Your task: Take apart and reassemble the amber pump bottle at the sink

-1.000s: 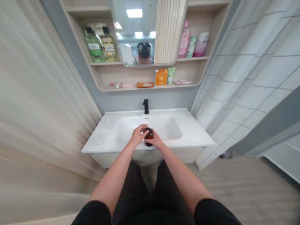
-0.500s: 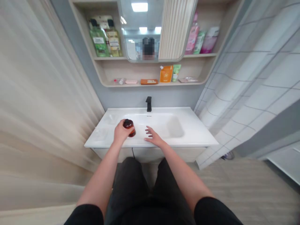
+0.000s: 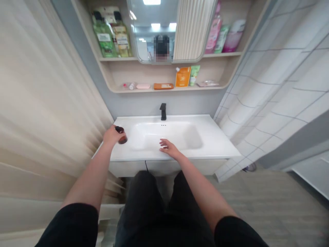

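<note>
A dark amber bottle with a black top [image 3: 122,136] is at the left end of the white washbasin counter [image 3: 218,145]. Wrapped round its left side is my left hand [image 3: 112,136], fingers and thumb closed on it. Whether the bottle's base touches the counter, I cannot tell. Over the front part of the basin [image 3: 190,135], my right hand [image 3: 169,149] hovers with its fingers apart and holds nothing. Behind the basin stands a black faucet [image 3: 163,112].
Above is a mirror cabinet with shelves holding green bottles [image 3: 105,37], pink bottles [image 3: 214,34], an orange pouch [image 3: 182,77], a green tube [image 3: 194,75] and an orange-brown tray [image 3: 163,86]. A beige curtain [image 3: 51,103] hangs at left; a white grid-patterned curtain [image 3: 269,103] at right.
My left hand has carried the amber bottle leftward, from the basin's left part to the counter's left end. My right hand has stayed almost in place. The view has shifted slightly.
</note>
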The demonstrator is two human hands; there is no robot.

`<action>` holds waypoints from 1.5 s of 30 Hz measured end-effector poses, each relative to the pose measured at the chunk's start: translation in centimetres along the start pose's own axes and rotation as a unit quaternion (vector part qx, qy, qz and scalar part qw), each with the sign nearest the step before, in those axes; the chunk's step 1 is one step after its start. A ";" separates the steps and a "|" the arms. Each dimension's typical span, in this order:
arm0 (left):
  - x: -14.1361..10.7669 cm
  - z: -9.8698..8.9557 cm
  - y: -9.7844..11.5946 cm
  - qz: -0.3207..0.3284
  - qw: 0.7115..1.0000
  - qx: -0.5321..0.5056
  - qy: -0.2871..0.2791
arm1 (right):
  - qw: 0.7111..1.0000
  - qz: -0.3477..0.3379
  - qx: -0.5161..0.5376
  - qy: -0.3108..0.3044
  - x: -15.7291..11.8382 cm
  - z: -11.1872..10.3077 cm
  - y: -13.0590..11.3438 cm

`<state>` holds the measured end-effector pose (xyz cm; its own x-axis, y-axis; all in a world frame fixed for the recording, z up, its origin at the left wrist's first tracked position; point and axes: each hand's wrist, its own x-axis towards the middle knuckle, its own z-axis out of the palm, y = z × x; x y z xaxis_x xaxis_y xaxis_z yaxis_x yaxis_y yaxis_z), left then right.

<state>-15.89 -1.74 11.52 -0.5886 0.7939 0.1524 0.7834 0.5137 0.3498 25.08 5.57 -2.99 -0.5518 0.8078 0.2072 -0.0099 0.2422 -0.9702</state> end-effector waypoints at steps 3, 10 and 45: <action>-0.1 -0.6 0.0 -0.013 1.000 0.005 -0.016 | 1.000 0.000 0.008 0.004 0.0 0.0 0.0; -8.0 1.9 3.6 0.150 0.961 -0.090 0.215 | 0.999 0.012 0.006 0.049 0.5 0.1 0.4; -14.0 13.8 7.7 0.258 0.961 -0.042 -0.090 | 0.756 0.158 -0.634 0.041 -5.6 -8.5 -3.3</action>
<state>1.16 -4.46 -0.64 -0.0753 0.9834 0.1653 0.9384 0.0138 0.3453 35.36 4.81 0.06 -0.3061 0.9508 0.0479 0.9474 0.3092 -0.0824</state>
